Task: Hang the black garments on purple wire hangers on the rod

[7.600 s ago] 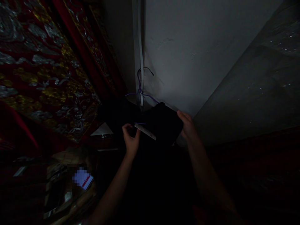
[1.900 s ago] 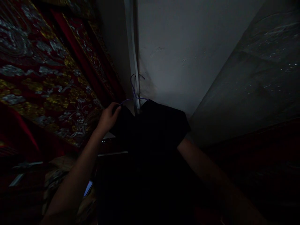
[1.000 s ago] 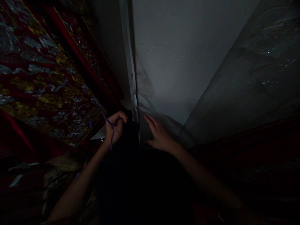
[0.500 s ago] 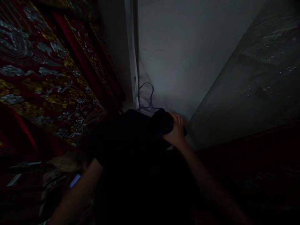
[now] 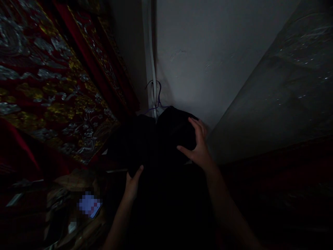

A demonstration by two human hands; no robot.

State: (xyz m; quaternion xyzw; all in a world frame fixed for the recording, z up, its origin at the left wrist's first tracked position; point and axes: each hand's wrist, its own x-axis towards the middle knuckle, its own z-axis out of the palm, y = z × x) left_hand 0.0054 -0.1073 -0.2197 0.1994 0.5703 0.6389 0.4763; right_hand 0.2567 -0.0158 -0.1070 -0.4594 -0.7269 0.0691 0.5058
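A black garment (image 5: 169, 133), very dark in this light, hangs on a thin purple hanger (image 5: 159, 95). The hanger's hook is at a pale vertical strap (image 5: 151, 52) by the wall. Against the garment's right shoulder is my right hand (image 5: 199, 144), its thumb and fingers spread wide apart. My left hand (image 5: 132, 184) is lower, at the garment's left side, with the thumb pointing up over the dark cloth. The left fingers are lost in the dark, so I cannot tell whether they grip the cloth.
Red cloth with gold and silver embroidery (image 5: 62, 100) hangs at the left. A pale wall (image 5: 208, 52) stands ahead, with shiny translucent sheeting (image 5: 291, 83) at the right. At the lower left lie cluttered items, among them a blurred bluish thing (image 5: 90, 205).
The hanger and garment have moved left and slightly up, to the strap. My right hand has opened from its hold on the bunched cloth. My left hand has come into view, further right.
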